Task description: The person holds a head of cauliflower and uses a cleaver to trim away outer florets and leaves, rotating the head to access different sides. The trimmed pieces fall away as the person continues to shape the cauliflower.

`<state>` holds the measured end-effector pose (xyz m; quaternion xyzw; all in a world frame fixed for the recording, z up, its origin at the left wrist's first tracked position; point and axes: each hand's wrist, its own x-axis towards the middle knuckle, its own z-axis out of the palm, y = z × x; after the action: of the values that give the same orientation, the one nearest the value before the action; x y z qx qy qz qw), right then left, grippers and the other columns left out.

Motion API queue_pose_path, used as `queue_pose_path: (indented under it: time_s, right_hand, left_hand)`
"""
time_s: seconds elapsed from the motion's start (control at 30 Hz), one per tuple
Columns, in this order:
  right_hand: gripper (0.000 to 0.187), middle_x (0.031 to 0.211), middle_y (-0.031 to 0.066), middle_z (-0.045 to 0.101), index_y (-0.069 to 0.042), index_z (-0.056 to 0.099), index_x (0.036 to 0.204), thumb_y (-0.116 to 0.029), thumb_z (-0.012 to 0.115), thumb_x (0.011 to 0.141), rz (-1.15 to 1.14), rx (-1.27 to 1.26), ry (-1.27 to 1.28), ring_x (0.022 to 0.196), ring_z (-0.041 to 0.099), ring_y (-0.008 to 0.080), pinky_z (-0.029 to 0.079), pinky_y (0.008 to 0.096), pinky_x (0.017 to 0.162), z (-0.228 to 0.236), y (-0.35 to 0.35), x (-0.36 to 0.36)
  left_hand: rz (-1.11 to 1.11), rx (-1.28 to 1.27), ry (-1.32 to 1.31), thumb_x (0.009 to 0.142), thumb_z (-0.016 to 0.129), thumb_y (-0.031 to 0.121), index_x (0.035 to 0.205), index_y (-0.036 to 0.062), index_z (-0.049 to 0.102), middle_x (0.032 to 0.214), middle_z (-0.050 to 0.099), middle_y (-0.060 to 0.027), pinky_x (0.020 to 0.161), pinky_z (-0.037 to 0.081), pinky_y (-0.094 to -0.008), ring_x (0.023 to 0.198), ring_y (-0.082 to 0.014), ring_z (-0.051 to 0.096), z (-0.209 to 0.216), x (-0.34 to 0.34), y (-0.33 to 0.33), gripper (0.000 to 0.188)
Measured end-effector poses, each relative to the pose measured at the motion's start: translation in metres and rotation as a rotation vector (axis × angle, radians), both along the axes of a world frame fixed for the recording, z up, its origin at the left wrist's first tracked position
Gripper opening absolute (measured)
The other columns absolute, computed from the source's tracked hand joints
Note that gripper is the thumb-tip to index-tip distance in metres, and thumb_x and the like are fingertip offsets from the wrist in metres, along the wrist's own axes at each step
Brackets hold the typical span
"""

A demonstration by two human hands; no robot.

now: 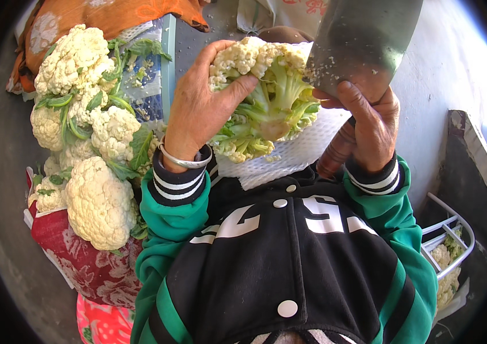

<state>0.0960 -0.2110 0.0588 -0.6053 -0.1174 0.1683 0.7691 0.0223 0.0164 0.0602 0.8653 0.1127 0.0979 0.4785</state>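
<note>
My left hand [197, 106], with a silvery bangle [185, 160] at its wrist, grips a cauliflower head [278, 94] from its left side. The thumb presses on the florets, and the cut underside with pale green stalks faces me. In my right hand [374, 123] is a broad cleaver [369, 43], thumb against the blade and the brown handle [336, 152] running down below the fingers. The blade stands at the cauliflower's upper right edge; whether they touch I cannot tell. Small white crumbs stick to the metal. Under the cauliflower lies a white textured sheet [318, 136].
At left, several cauliflowers [100, 200] with green leaves are heaped on dark red patterned cloth [88, 264]. Orange cloth [123, 14] lies at the far left, beside a pale blue-edged board [168, 69]. A white-railed container [461, 255] holding cauliflower stands at lower right. Crumbs dot the grey floor [220, 26].
</note>
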Motion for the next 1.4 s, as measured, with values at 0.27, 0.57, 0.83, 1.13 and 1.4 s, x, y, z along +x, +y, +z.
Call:
queue_pose_path:
  time_s: [0.27, 0.57, 0.83, 1.13, 1.4]
  right_hand:
    - [0.027, 0.097, 0.0177, 0.072, 0.003, 0.061, 0.115, -0.013, 0.065, 0.094, -0.01, -0.002, -0.064, 0.09, 0.073, 0.0268, 0.06, 0.0346, 0.077, -0.008, 0.007, 0.0]
    - [0.014, 0.069, 0.0129, 0.07, 0.0, 0.063, 0.101, -0.014, 0.063, 0.095, 0.01, -0.11, 0.029, 0.05, 0.063, 0.0154, 0.053, 0.0258, 0.049, 0.005, 0.004, -0.005]
    - [0.015, 0.086, 0.0125, 0.07, 0.004, 0.061, 0.106, -0.002, 0.063, 0.092, 0.031, -0.141, -0.015, 0.057, 0.067, 0.0178, 0.048, 0.0255, 0.046, 0.001, 0.007, -0.007]
    - [0.019, 0.09, 0.0126, 0.07, 0.004, 0.058, 0.111, -0.002, 0.061, 0.093, 0.016, -0.145, 0.014, 0.066, 0.071, 0.0195, 0.051, 0.0254, 0.05, 0.001, 0.01, -0.011]
    - [0.019, 0.091, 0.0139, 0.069, 0.004, 0.056, 0.113, -0.003, 0.059, 0.095, 0.005, -0.087, -0.024, 0.068, 0.071, 0.0206, 0.053, 0.0263, 0.053, -0.004, 0.011, -0.011]
  left_hand:
    - [0.027, 0.01, 0.014, 0.083, 0.076, 0.033, 0.122, 0.001, 0.054, 0.105, 0.069, -0.0175, 0.085, 0.051, -0.0369, 0.097, -0.0292, 0.067, -0.001, 0.001, -0.002, 0.055]
    - [0.042, 0.054, 0.028, 0.083, 0.076, 0.035, 0.123, 0.0003, 0.054, 0.106, 0.068, -0.0187, 0.086, 0.051, -0.037, 0.098, -0.0292, 0.067, -0.002, 0.001, -0.002, 0.058]
    - [0.046, 0.067, 0.04, 0.083, 0.075, 0.036, 0.122, 0.0012, 0.054, 0.106, 0.068, -0.0191, 0.085, 0.051, -0.0378, 0.098, -0.0321, 0.067, -0.003, 0.002, -0.003, 0.056]
    - [0.073, 0.03, 0.074, 0.084, 0.074, 0.042, 0.121, 0.0021, 0.058, 0.108, 0.068, -0.0136, 0.09, 0.047, -0.0341, 0.1, -0.0229, 0.063, 0.002, 0.0, -0.009, 0.057]
    - [0.076, 0.073, 0.061, 0.083, 0.076, 0.039, 0.12, 0.0029, 0.058, 0.108, 0.068, -0.0157, 0.09, 0.048, -0.0355, 0.1, -0.0261, 0.065, 0.005, 0.0, -0.012, 0.055]
